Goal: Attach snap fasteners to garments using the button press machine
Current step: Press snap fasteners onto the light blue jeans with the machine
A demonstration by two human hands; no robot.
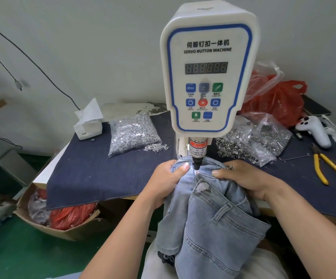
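While jeans (pixel 207 208) lie under press head (pixel 196 158) | left grip (pixel 167 178), right grip (pixel 241 178) clamp waistband beside it

The white button press machine (pixel 209 65) carries on its front panel the Chinese line 伺服钉扣一体机 and, just under it, "SERVO BUTTON MACHINE". Lower on that panel a blue button (pixel 190 88) reads "MENU" — the small captions under the other buttons are too fine to read. Beneath the panel, the label on the ram (pixel 197 151) shows "CARE OF" and "FINGER".
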